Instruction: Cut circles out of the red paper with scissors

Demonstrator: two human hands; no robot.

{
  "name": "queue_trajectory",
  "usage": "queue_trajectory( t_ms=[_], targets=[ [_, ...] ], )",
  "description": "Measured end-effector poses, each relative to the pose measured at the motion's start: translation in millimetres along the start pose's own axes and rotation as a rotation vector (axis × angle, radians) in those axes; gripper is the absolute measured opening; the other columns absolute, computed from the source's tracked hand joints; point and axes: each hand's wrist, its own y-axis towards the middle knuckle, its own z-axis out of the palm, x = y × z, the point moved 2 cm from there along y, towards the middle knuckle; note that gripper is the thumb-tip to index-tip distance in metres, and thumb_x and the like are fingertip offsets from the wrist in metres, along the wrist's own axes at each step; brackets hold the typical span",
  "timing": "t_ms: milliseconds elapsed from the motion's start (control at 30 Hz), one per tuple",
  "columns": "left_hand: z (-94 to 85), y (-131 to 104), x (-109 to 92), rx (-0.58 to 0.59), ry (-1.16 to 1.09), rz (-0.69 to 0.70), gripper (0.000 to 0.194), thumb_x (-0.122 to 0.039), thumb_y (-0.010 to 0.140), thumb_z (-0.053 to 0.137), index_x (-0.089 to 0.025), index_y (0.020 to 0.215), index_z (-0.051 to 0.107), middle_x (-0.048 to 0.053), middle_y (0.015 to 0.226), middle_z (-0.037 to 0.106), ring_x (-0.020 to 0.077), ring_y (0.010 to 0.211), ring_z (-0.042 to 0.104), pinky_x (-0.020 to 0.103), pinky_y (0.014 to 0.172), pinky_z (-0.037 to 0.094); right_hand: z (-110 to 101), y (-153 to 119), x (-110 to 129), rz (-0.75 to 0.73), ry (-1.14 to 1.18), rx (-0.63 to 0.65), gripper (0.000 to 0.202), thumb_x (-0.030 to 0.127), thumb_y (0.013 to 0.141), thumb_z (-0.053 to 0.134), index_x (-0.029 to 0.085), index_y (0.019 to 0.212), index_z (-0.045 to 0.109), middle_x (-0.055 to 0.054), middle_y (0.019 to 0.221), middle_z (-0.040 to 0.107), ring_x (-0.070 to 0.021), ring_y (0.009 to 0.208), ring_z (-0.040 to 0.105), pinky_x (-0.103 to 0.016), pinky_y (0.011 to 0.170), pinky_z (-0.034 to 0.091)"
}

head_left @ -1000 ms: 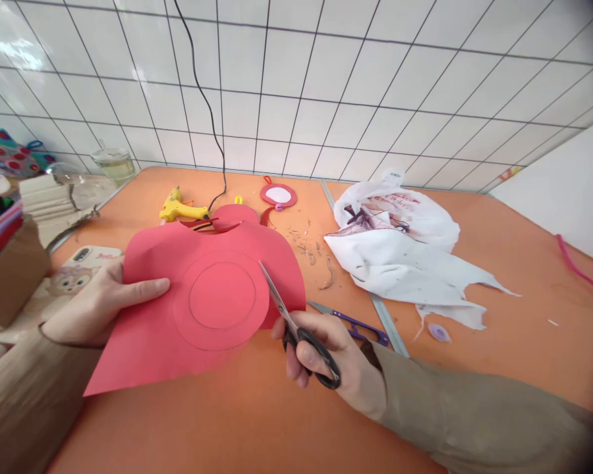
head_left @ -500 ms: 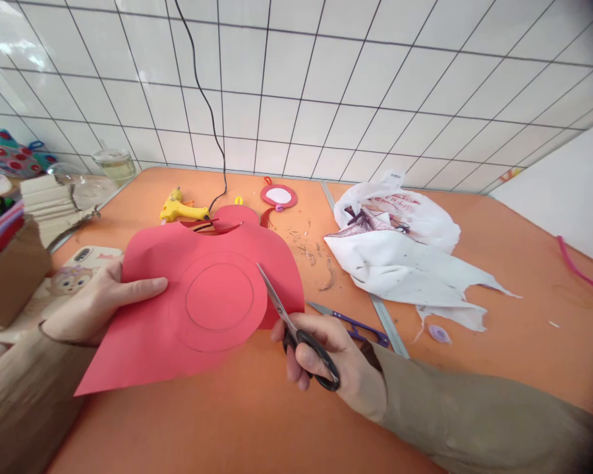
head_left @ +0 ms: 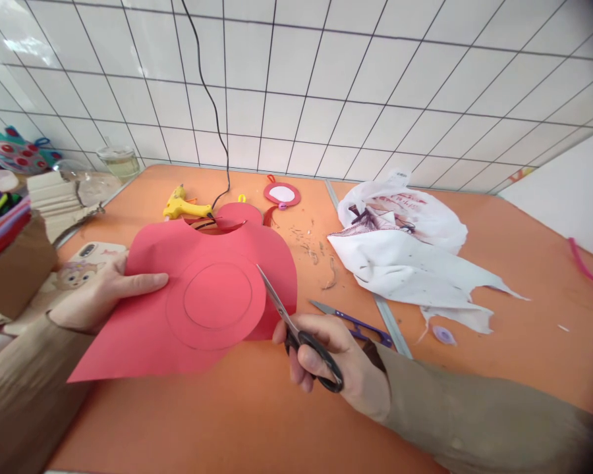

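Note:
My left hand (head_left: 106,289) grips the left side of a red paper sheet (head_left: 145,336), thumb on top and the other fingers hidden beneath it. Two circles, one inside the other, are drawn on the sheet, and its right side is cut along the outer curve. In my right hand (head_left: 336,355) is a pair of scissors (head_left: 289,322) with black handles, my fingers through the loops. Its blades look closed or nearly so and lie at the cut edge, pointing up and left. The cut-away part of the paper curls behind them.
Purple thread snips (head_left: 358,322) lie just beyond my right hand. Farther back are a yellow glue gun (head_left: 185,205), a round red ornament (head_left: 282,194) and a white plastic bag (head_left: 425,217). A phone (head_left: 82,270) and a cardboard box (head_left: 20,276) stand at the left.
The whole view has shifted slightly. The paper's lower left corner has risen a little and its curled part has drawn in. Both hands keep their holds.

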Motion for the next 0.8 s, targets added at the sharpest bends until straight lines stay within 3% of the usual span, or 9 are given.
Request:
queue_trajectory(
  t_ms=[133, 267, 400, 600, 800],
  targets=[
    [4.0, -4.0, 0.6, -0.015, -0.044, -0.018, 0.042, -0.015, 0.05, 0.076, -0.015, 0.09, 0.066, 0.008, 0.069, 0.074, 0.0286, 0.054, 0.068, 0.039, 0.052, 0.057, -0.3, -0.9, -0.4, 0.002, -0.018, 0.016, 0.051, 0.059, 0.069, 0.059, 0.011, 0.085, 0.053, 0.0, 0.054, 0.054, -0.0079, 0.042, 0.048, -0.02, 0.042, 0.039],
    [1.1, -1.5, -0.2, 0.01, -0.023, -0.041, 0.034, -0.013, 0.051, 0.075, -0.015, 0.084, 0.068, 0.008, 0.066, 0.073, 0.0283, 0.049, 0.067, 0.038, 0.05, 0.057, -0.2, -1.5, -1.0, 0.011, -0.016, 0.024, 0.051, 0.059, 0.068, 0.059, 0.011, 0.086, 0.053, 0.0, 0.054, 0.054, -0.0078, 0.042, 0.048, -0.02, 0.042, 0.039],
    [-1.2, 0.0, -0.8, 0.02, -0.012, -0.048, 0.026, -0.014, 0.052, 0.075, -0.015, 0.077, 0.069, 0.009, 0.066, 0.073, 0.0274, 0.052, 0.068, 0.037, 0.057, 0.057, -0.2, -0.6, -2.2, 0.004, -0.005, 0.034, 0.05, 0.058, 0.068, 0.06, 0.011, 0.085, 0.052, 0.0, 0.054, 0.054, -0.0075, 0.042, 0.048, -0.02, 0.042, 0.039],
    [-1.0, 0.3, 0.8, 0.026, 0.011, -0.058, 0.032, -0.016, 0.053, 0.074, -0.014, 0.085, 0.069, 0.012, 0.073, 0.073, 0.0309, 0.059, 0.068, 0.036, 0.049, 0.057, -0.5, 0.1, -4.6, 0.009, 0.001, 0.038, 0.05, 0.058, 0.068, 0.06, 0.011, 0.086, 0.053, 0.0, 0.055, 0.054, -0.0081, 0.042, 0.049, -0.02, 0.042, 0.04],
    [2.5, -1.3, 1.4, 0.053, -0.025, -0.077, 0.024, -0.014, 0.055, 0.073, -0.016, 0.079, 0.071, 0.011, 0.07, 0.073, 0.0283, 0.055, 0.068, 0.036, 0.055, 0.057, -0.2, -1.3, -1.8, 0.023, 0.009, 0.025, 0.051, 0.058, 0.068, 0.06, 0.011, 0.087, 0.052, -0.001, 0.056, 0.055, -0.0089, 0.045, 0.051, -0.021, 0.044, 0.041]
  ],
)
